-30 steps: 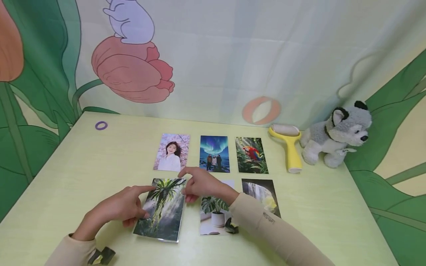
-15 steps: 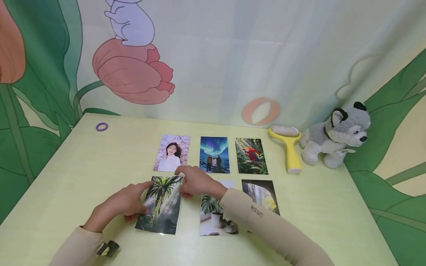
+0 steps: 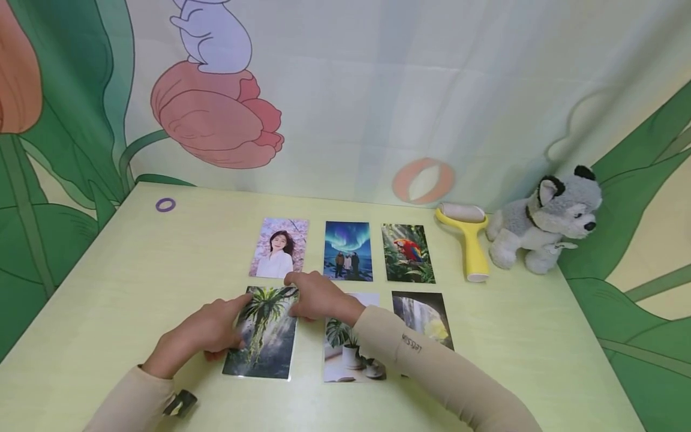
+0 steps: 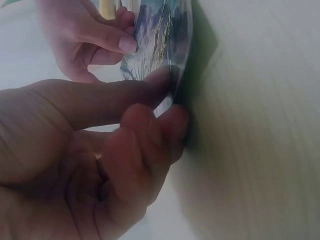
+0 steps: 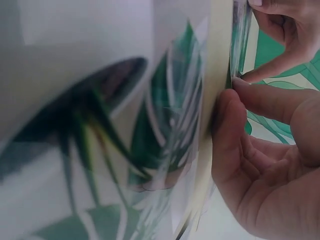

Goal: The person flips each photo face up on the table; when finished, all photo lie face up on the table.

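A glossy photo of a hanging green fern before a waterfall (image 3: 264, 345) lies at the front left of the photo layout, between both hands. My left hand (image 3: 213, 327) pinches its left edge, thumb over the face and other fingers curled at the rim, as the left wrist view shows. At its upper right edge my right hand (image 3: 318, 297) pinches with thumb and fingers. Behind the right wrist, a potted-plant photo (image 3: 345, 360) is partly covered. Straight above the fern photo lies a portrait photo (image 3: 278, 249) with pink blossoms.
An aurora photo (image 3: 348, 252) and a parrot photo (image 3: 407, 255) continue the back row. A waterfall photo with a yellow blur (image 3: 423, 315) is partly under the right sleeve. Farther right are a yellow-handled lint roller (image 3: 475, 246) and a plush husky (image 3: 540, 222). A purple ring (image 3: 165, 205) lies back left.
The fern photo has shifted slightly away from me, then a touch to the right, and its near edge sits farther back. Both hands moved with it; the other photos stayed put.
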{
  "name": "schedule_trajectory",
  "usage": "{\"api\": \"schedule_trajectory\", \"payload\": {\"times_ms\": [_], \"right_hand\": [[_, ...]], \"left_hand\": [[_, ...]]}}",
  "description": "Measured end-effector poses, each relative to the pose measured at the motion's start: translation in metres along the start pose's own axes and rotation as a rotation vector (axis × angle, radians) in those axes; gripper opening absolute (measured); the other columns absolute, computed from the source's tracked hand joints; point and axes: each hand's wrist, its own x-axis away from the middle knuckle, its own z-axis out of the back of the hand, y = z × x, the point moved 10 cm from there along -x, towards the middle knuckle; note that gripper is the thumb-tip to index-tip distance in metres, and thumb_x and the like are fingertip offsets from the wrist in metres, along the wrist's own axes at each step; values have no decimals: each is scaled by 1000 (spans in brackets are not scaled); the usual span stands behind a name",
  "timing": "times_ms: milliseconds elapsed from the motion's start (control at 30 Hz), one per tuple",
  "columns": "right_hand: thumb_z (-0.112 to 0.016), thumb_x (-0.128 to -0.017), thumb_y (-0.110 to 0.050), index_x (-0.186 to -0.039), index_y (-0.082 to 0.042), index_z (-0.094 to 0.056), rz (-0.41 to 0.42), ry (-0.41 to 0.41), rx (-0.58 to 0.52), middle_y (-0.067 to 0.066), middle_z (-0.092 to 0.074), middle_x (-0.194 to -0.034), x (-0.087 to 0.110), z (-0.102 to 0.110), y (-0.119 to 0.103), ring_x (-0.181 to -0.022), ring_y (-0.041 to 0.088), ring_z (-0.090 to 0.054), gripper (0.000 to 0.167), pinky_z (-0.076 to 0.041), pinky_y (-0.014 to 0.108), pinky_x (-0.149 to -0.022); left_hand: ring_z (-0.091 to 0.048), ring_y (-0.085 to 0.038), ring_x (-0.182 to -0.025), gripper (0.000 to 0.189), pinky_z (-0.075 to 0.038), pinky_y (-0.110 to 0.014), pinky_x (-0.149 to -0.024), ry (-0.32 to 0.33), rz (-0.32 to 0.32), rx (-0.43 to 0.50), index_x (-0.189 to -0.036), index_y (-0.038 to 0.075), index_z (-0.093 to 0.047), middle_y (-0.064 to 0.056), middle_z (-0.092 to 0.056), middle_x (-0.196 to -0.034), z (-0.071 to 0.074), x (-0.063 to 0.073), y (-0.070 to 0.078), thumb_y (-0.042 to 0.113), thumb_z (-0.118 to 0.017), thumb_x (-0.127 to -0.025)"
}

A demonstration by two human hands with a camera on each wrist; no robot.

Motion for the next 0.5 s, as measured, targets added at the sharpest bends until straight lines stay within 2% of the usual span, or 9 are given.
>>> {"api": "schedule_trajectory", "payload": {"times_ms": [100, 167, 367, 500], "right_hand": [[-77, -88, -25, -140, -17, -54, -3, 20, 79, 6, -74, -101, 0, 2, -2, -75, 20, -64, 57, -44, 29, -63], [-78, -88, -26, -139, -18, -55, -2, 31, 122, 4, -72, -114, 0, 3, -3, -85, 20, -64, 57, -46, 30, -64], [-78, -87, -26, -137, -18, -57, 0, 28, 148, 4, -71, -117, -1, 1, -4, -84, 20, -66, 55, -47, 30, -63], [-78, -87, -26, -138, -18, -56, 4, 25, 131, 5, -70, -121, -1, 1, -4, -87, 21, -66, 56, -48, 30, -65]], "left_hand": [[-48, -13, -35, 85, -45, -31, -40, 2, -3, -20, -155, 1, -25, -8, -57, -49, 1, 0, 2, 3, -75, -86], [-47, -13, -34, 85, -45, -31, -40, -2, -3, -25, -156, 0, -25, -8, -56, -49, 1, 1, 3, 3, -75, -86], [-43, -11, -33, 85, -43, -30, -39, -2, -11, -56, -155, 0, -25, -4, -52, -46, 2, 1, 6, 6, -75, -87], [-43, -12, -34, 84, -40, -29, -36, 7, 2, -79, -156, 1, -27, -5, -53, -51, 2, 1, 6, 8, -75, -88]]}}
